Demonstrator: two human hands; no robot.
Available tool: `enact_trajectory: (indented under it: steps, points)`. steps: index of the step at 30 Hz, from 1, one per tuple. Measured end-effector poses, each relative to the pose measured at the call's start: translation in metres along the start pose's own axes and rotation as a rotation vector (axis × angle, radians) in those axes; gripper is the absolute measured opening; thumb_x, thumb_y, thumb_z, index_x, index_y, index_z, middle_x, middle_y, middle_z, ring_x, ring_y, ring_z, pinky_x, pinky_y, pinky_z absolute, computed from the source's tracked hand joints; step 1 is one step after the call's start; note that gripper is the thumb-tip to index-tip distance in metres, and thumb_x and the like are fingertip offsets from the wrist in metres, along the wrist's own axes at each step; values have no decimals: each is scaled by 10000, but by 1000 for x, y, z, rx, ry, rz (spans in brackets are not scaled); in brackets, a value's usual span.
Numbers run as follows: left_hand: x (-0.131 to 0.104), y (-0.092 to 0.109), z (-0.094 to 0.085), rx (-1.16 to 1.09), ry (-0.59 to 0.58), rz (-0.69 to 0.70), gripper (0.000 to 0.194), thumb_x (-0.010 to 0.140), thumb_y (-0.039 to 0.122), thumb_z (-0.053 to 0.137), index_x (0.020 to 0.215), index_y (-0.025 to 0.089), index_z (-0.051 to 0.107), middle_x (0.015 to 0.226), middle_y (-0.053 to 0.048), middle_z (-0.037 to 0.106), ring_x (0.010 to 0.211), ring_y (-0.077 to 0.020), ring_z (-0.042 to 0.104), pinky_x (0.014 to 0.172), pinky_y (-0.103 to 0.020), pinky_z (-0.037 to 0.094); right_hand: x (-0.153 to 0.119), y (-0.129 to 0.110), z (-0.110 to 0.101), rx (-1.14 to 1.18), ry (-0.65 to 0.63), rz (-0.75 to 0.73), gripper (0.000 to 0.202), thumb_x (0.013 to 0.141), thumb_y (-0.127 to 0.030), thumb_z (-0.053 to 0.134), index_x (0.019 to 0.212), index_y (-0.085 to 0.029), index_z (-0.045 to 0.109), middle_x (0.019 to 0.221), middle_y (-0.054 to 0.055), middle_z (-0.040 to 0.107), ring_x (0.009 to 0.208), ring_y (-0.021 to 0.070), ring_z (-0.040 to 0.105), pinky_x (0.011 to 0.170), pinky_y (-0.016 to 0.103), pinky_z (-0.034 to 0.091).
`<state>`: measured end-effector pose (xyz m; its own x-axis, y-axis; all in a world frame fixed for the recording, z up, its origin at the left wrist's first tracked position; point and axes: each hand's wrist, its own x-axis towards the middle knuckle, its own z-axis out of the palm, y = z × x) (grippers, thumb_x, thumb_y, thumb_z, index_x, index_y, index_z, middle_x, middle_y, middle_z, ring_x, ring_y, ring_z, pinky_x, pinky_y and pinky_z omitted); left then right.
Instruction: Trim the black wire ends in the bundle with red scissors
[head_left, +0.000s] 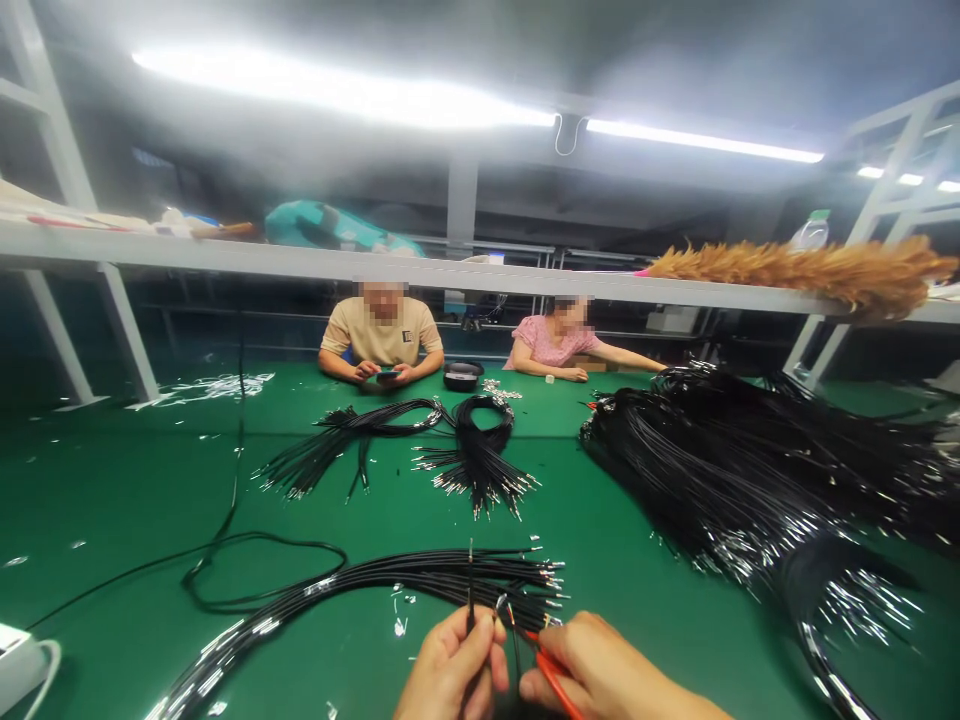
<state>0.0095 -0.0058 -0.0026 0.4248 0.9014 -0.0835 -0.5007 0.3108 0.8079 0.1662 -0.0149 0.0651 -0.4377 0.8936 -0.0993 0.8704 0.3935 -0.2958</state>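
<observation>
Far left: white power strip (19, 665) at the counter (112, 480) edge, thin black cord (225, 545) looping across green matting. Left hand (450, 670), grip closed, pinches one black wire (470, 585) upright, terminal end up. Right beside it, the right hand (600, 675), grip closed on a red-handled tool (551, 675), tip almost touching the wire. Just beyond both hands lies a curved bundle of terminated wires (420, 575). Step in hand looks like working a single wire end; next move likely calls for steady alignment of tool on wire. Mid-counter: two smaller wire bundles (420, 445). Right: big heap of black wires (765, 460). Two people sit across. Overhead shelf carries a feather duster (810, 270); strip lights above.
</observation>
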Motion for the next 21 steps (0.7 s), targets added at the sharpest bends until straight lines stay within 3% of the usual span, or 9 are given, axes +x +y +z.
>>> enact_trajectory:
  steps: [7, 11, 14, 17, 21]
  points:
    - [-2, 5, -1, -65, -83, -51, 279, 724, 437, 582, 692, 168, 516, 398, 57, 540, 234, 10, 213, 306, -163, 137, -7, 17, -5, 130, -6, -32, 294, 678, -219, 566, 458, -163, 379, 418, -89, 311, 410, 50, 265, 383, 183, 186]
    - [-5, 8, 2, -58, -138, -61, 288, 713, 438, 595, 643, 171, 512, 333, 87, 447, 252, -4, 211, 321, -172, 134, -4, 28, -14, 438, -44, 85, 235, 691, -169, 464, 476, -178, 369, 414, -75, 376, 361, 49, 309, 349, 172, 204]
    - [-6, 7, 4, 17, -207, -32, 324, 702, 462, 593, 608, 159, 526, 291, 105, 358, 266, -13, 191, 337, -185, 114, 3, 23, -30, 684, -157, 78, 201, 768, -238, 403, 603, -163, 490, 507, -41, 534, 348, 52, 424, 333, 150, 279]
    - [-7, 4, 5, 100, -224, -26, 357, 703, 491, 570, 597, 152, 530, 278, 123, 297, 261, -16, 144, 341, -206, 81, 11, 13, -45, 929, -323, -25, 151, 751, -215, 469, 703, -136, 588, 581, -21, 597, 356, 37, 467, 320, 128, 268]
    - [-8, 4, 6, 258, -183, -50, 424, 651, 558, 573, 556, 147, 524, 268, 130, 274, 251, -18, 124, 337, -236, 43, 16, 6, -52, 988, -497, -105, 177, 726, -158, 490, 744, -127, 662, 573, -14, 618, 325, 29, 463, 295, 115, 284]
